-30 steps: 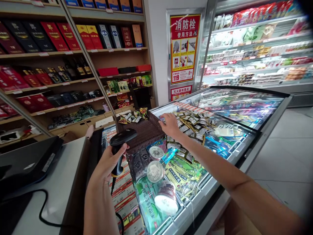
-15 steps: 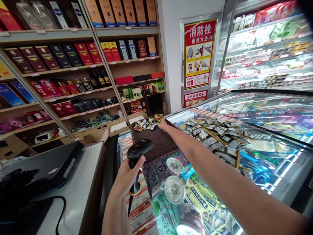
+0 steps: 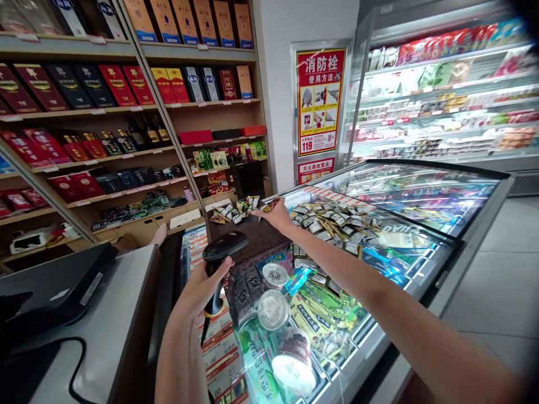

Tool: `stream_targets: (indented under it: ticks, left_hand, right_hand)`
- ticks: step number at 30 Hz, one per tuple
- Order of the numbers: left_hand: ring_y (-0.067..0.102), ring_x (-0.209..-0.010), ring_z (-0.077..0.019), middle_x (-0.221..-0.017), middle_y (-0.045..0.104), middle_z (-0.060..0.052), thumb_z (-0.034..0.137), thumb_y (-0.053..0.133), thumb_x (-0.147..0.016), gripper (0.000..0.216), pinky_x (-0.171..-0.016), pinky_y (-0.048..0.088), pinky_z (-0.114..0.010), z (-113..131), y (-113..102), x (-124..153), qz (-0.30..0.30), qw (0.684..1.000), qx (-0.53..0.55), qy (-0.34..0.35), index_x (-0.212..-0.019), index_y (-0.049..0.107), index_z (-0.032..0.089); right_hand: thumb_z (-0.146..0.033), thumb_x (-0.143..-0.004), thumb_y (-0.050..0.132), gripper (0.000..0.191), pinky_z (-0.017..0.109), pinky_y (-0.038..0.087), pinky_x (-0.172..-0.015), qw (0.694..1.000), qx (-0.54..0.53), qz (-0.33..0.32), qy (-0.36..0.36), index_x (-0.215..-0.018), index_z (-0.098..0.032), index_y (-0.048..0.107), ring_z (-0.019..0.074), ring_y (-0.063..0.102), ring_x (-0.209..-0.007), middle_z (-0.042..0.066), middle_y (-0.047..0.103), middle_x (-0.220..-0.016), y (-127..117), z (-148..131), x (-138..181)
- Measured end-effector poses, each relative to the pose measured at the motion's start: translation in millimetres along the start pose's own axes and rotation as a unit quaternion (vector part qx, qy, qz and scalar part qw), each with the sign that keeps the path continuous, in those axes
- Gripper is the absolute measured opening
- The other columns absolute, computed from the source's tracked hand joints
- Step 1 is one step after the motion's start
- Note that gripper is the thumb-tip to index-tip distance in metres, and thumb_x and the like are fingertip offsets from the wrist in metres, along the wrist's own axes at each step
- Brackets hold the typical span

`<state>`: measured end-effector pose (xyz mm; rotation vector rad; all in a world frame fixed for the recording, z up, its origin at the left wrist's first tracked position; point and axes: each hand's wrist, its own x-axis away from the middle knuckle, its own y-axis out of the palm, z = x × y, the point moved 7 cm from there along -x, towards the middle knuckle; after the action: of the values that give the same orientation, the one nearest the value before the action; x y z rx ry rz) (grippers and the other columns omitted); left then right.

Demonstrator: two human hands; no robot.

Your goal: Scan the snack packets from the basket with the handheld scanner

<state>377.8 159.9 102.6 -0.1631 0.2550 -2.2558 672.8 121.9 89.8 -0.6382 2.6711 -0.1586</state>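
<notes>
My left hand (image 3: 206, 283) is wrapped round the grip of a black barcode scanner (image 3: 225, 245), whose head points forward and right; its cable hangs below. My right arm reaches across the chest freezer, and my right hand (image 3: 278, 217) pinches a small dark, yellow-edged snack packet (image 3: 270, 206) above the right edge of a brown woven tray (image 3: 256, 247). At the tray's far end lie several small snack packets (image 3: 236, 210). A larger heap of silver and gold packets (image 3: 337, 224) rests on the freezer's glass, right of my right hand.
Under the glass are ice cream tubs (image 3: 273, 310) and bagged ices. A white counter (image 3: 130, 292) with a black device (image 3: 63, 292) stands at left. Shelves of boxed bottles (image 3: 113, 84) rise behind. A lit refrigerated case (image 3: 438, 95) stands at the back right.
My right hand has moved from over the tray's far packets to its right edge, with a packet in its fingers. The view has turned right; my left hand still holds the scanner.
</notes>
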Motion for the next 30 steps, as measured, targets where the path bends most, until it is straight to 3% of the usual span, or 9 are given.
stream_targets:
  ticks: [3, 6, 11, 16, 22, 26, 30]
  left_hand:
    - [0.055, -0.060, -0.0155, -0.067, 0.061, 0.001, 0.072, 0.080, -0.057, 0.067, -0.054, 0.039, -0.026, 4.3, 9.1, 0.8, -0.034, 0.999, -0.001, 0.009, -0.089, 0.069, 0.015]
    - [0.054, -0.060, -0.0149, -0.067, 0.060, 0.001, 0.069, 0.080, -0.061, 0.060, -0.055, 0.039, -0.026, 7.7, 18.9, 1.9, -0.061, 0.998, -0.005, 0.020, -0.086, 0.068, 0.016]
    - [0.058, -0.067, -0.0168, -0.080, 0.068, -0.004, 0.067, 0.081, -0.060, 0.061, -0.059, 0.041, -0.027, 9.8, 29.8, 2.0, -0.072, 0.997, -0.036, 0.020, -0.090, 0.070, 0.015]
    - [0.056, -0.064, -0.0160, -0.068, 0.064, -0.001, 0.071, 0.079, -0.059, 0.065, -0.056, 0.038, -0.025, 12.4, 41.6, 5.1, -0.075, 0.995, -0.067, 0.009, -0.089, 0.071, 0.014]
    - [0.055, -0.064, -0.0176, -0.071, 0.065, -0.003, 0.072, 0.079, -0.057, 0.062, -0.056, 0.038, -0.027, 13.0, 61.8, 6.7, -0.095, 0.992, -0.084, 0.019, -0.082, 0.069, 0.017]
    - [0.055, -0.064, -0.0186, -0.065, 0.063, -0.002, 0.073, 0.078, -0.058, 0.057, -0.058, 0.039, -0.027, 16.1, 63.0, 5.4, -0.085, 0.989, -0.111, 0.046, -0.073, 0.066, 0.018]
    - [0.058, -0.064, -0.0191, -0.070, 0.067, -0.004, 0.074, 0.079, -0.055, 0.061, -0.061, 0.043, -0.028, 15.8, 60.2, 3.6, -0.077, 0.991, -0.103, 0.041, -0.076, 0.067, 0.018]
  right_hand:
    - [-0.042, -0.060, 0.081, 0.064, 0.034, 0.049, -0.085, 0.990, -0.119, 0.076, -0.009, -0.105, -0.026, 0.039, 0.0192, 0.061, -0.090, 0.001, 0.062, -0.099, -55.9, 4.8, 47.7]
    - [-0.034, -0.066, 0.073, 0.042, 0.031, 0.050, -0.081, 0.955, -0.292, 0.054, 0.015, -0.099, -0.026, 0.048, 0.0153, 0.062, -0.084, -0.002, 0.064, -0.094, -80.7, 22.6, 77.8]
    - [-0.026, -0.057, 0.073, 0.023, 0.029, 0.052, -0.067, 0.898, -0.422, 0.003, 0.121, -0.072, -0.022, 0.056, 0.0158, 0.061, -0.070, -0.001, 0.064, -0.072, -83.2, 50.7, 82.6]
    - [-0.027, -0.060, 0.075, 0.020, 0.035, 0.059, -0.078, 0.848, -0.511, -0.008, 0.141, -0.074, -0.022, 0.061, 0.0202, 0.069, -0.085, 0.002, 0.071, -0.081, -81.0, 52.9, 74.9]
    - [-0.032, -0.072, 0.074, 0.020, 0.040, 0.060, -0.089, 0.833, -0.528, 0.018, 0.165, -0.088, -0.023, 0.067, 0.0236, 0.070, -0.106, 0.005, 0.075, -0.098, -78.3, 60.0, 74.6]
    - [-0.034, -0.075, 0.073, 0.021, 0.042, 0.060, -0.090, 0.839, -0.519, 0.018, 0.160, -0.092, -0.023, 0.068, 0.0244, 0.069, -0.108, 0.006, 0.076, -0.100, -77.7, 65.1, 72.7]
    - [-0.033, -0.073, 0.075, 0.026, 0.039, 0.058, -0.094, 0.833, -0.530, 0.011, 0.162, -0.095, -0.022, 0.069, 0.0219, 0.069, -0.105, 0.005, 0.075, -0.102, -74.0, 65.4, 73.6]
